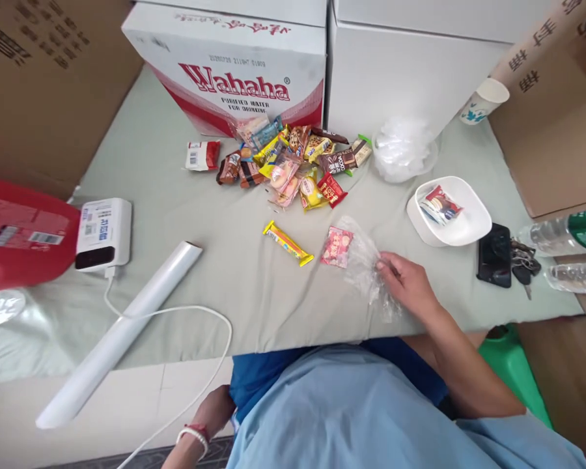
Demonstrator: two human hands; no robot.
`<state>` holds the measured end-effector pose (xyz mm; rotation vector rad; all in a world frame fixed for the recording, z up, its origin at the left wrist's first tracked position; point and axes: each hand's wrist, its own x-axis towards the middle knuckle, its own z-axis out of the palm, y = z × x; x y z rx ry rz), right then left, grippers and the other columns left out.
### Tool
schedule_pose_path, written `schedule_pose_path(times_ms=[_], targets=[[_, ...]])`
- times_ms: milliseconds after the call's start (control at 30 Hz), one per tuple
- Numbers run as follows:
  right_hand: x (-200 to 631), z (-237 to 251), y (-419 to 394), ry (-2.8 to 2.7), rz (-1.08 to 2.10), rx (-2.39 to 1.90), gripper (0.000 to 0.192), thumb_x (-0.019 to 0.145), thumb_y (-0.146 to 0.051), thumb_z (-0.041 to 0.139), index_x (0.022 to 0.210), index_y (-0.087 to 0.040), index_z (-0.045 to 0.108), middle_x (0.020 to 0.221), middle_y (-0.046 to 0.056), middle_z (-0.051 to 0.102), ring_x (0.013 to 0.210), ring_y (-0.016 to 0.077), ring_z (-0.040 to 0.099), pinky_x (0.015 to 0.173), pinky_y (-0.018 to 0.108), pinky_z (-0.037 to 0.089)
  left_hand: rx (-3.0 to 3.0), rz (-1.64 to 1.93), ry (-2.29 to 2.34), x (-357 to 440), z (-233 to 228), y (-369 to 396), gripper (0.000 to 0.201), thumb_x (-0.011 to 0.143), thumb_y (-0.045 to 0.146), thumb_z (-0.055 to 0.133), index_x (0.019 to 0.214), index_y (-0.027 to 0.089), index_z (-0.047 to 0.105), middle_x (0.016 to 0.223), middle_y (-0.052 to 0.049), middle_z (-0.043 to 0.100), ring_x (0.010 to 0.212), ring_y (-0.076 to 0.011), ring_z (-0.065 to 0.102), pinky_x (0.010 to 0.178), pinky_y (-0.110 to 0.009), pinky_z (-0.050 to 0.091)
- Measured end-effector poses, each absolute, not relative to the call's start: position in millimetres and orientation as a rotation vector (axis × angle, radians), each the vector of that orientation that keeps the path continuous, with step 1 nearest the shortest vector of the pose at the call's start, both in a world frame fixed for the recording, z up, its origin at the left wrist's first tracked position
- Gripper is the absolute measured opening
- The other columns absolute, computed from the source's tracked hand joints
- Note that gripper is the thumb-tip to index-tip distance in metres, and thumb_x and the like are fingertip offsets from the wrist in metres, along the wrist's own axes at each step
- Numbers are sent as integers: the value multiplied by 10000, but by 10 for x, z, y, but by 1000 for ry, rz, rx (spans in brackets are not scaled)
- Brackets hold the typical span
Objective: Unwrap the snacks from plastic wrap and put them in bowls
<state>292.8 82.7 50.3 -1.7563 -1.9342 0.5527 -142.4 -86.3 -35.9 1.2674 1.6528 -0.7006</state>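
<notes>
My right hand [404,281] is closed on the gathered neck of a clear plastic bag [364,251], which lies on the cloth-covered table. A pink snack packet [337,247] sits at the bag's far left end; whether it is inside or beside the bag I cannot tell. To the left lies a yellow snack bar [288,243]. My left hand [218,409] hangs below the table edge by my leg, its fingers hidden. Farther back is a pile of wrapped snacks [286,163]. A white plastic bowl [473,212] to the right holds snack packets.
A Wahaha carton [254,65] and white boxes line the back. Bunched clear plastic [403,150], a paper cup [484,102], a phone [494,255], keys [523,264] and bottles [566,231] are right. A power bank [104,231], its cable and a white tube [122,332] lie left.
</notes>
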Motion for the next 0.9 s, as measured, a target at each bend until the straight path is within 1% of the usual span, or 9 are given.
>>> schedule_pose_path(times_ms=[100,167,267,400,533,600,733,800,900], targets=[[2948,643,675,-1839,233,-1728,402,987,-466,586,1271,-196,674,1269,150,659,1132,298,639,917,435,555,1375,-755,1591,-1509,-75,-841,344,976,218,435,707,187,647,862,-131,761,920,-316,748,777,-371,481],[2904,714,541,-1815,157,-1665,340,991,-432,604,1242,-214,676,1199,137,651,1107,281,627,931,434,549,1523,-626,1501,-1421,189,-739,411,996,320,374,656,215,579,797,-102,734,810,-286,712,729,-363,433],[2789,737,385,-2016,212,-1587,357,955,-427,674,1247,-223,683,1194,133,649,1095,293,596,964,456,528,1554,-258,1311,-1104,545,-518,473,985,491,399,591,229,407,592,-8,541,581,-172,515,592,-311,330],[2735,677,314,-2029,342,-1718,236,1000,-335,558,1084,-208,739,1044,120,684,970,276,604,849,421,517,1413,187,1158,-558,719,-271,511,971,589,459,623,225,371,564,35,428,542,-113,342,530,-272,277],[2652,669,231,-1593,803,-1702,234,940,-419,638,897,-204,717,814,36,647,686,166,559,653,308,459,1171,441,1028,-76,627,-143,487,965,643,487,757,203,500,627,26,532,556,-98,396,539,-241,342],[2511,666,156,-1291,1063,-1640,311,855,-504,738,835,-200,679,713,-4,600,602,129,496,575,268,410,1124,525,988,115,571,-106,480,913,653,590,957,175,592,840,-40,648,678,-128,536,583,-247,428],[2170,645,29,-901,1424,-1508,415,780,-586,796,840,-194,677,586,-60,478,496,82,371,467,226,302,1243,730,1034,333,485,-52,913,680,573,873,1413,182,496,1361,-174,567,1136,-273,602,792,-345,558],[2061,660,20,-836,1558,-1438,424,758,-565,825,936,-193,724,612,-61,486,487,68,349,448,219,283,1280,744,1094,342,429,-23,986,652,490,902,1480,191,457,1351,-165,588,1075,-264,619,791,-355,556],[2022,723,69,-782,1633,-1350,487,683,-470,901,1076,-220,758,769,-25,577,539,63,403,452,209,303,1177,674,1090,248,343,25,626,745,388,802,1296,156,618,1039,-93,708,825,-194,640,715,-321,534]])
